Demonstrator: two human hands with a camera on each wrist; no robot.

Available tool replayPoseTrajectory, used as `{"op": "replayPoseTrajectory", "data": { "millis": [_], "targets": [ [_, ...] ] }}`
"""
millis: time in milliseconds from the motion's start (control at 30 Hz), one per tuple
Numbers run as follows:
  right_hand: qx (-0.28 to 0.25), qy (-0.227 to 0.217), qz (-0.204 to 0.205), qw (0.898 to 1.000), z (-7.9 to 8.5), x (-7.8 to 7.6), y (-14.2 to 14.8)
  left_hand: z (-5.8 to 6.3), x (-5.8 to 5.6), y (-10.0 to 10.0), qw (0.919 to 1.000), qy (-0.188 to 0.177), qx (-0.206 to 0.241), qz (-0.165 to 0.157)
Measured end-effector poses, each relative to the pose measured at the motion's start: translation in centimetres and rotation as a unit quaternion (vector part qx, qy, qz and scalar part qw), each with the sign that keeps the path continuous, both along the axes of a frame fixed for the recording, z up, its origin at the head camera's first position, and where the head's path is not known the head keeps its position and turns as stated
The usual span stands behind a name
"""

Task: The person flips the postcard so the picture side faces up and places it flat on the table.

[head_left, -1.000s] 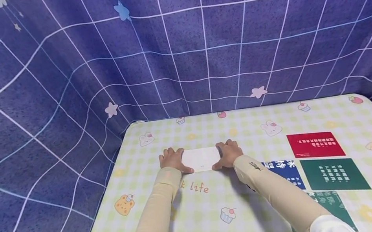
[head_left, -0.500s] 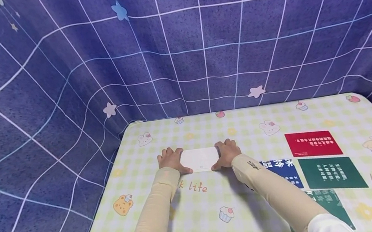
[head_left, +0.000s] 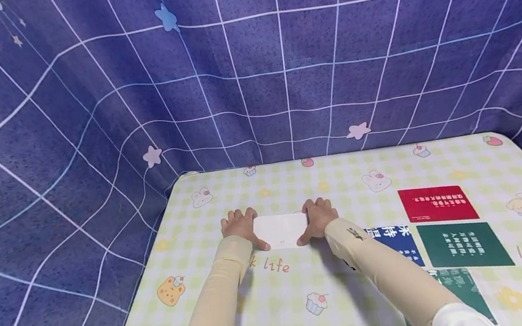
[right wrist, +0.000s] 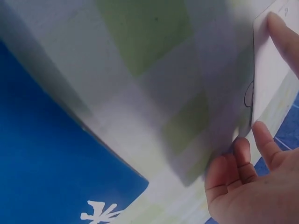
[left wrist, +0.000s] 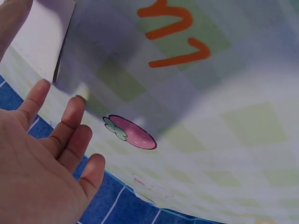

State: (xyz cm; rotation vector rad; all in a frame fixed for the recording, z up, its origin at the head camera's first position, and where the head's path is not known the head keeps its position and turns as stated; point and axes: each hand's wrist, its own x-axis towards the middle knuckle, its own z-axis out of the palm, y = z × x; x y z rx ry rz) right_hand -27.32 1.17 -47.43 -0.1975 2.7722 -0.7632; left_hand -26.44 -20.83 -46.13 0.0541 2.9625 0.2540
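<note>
A small white card (head_left: 280,231) with faint print near its lower edge lies between my two hands over the checked tablecloth. My left hand (head_left: 239,228) grips its left end, thumb at the near corner and index finger at the far one. In the left wrist view, the card (left wrist: 41,39) shows at the upper left, and the other fingers of the left hand (left wrist: 49,154) spread loosely. My right hand (head_left: 319,218) grips the right end the same way. The right wrist view shows the thumb over the card (right wrist: 266,79) and the index fingertip at its corner.
To the right lie a red card (head_left: 437,204), a green card (head_left: 465,245), a blue card (head_left: 405,246) and a second green card (head_left: 469,289), the last two partly behind my right sleeve (head_left: 382,274). A dark blue grid curtain (head_left: 261,90) hangs behind the table.
Both hands and the white card have shifted slightly toward me in the last half second. The coloured cards keep their places; the head view has drifted slightly.
</note>
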Motion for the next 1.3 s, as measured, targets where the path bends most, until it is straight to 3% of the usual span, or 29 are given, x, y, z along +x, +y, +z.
{"op": "replayPoseTrajectory", "data": {
  "millis": [333, 533, 633, 967, 1300],
  "targets": [
    [-0.03, 0.075, 0.018, 0.997, 0.1, 0.7, 0.0, -0.3, 0.2, -0.6, 0.9989, -0.004, 0.04, 0.025],
    [-0.059, 0.138, 0.025, 0.988, -0.3, 1.1, -0.1, 0.0, 0.6, -0.9, 0.9977, -0.013, 0.044, 0.049],
    [-0.066, 0.159, 0.023, 0.985, -0.6, 1.0, 0.0, -0.2, 0.7, -1.1, 0.9975, 0.005, 0.049, 0.051],
    [-0.072, 0.116, -0.026, 0.99, -0.8, 1.4, 0.6, -0.6, 1.1, -1.3, 0.9949, 0.051, 0.063, 0.06],
    [-0.049, 0.11, -0.017, 0.993, -0.5, 2.3, 0.4, -0.1, 1.4, -1.1, 0.9947, 0.044, 0.072, 0.059]
  ]
}}
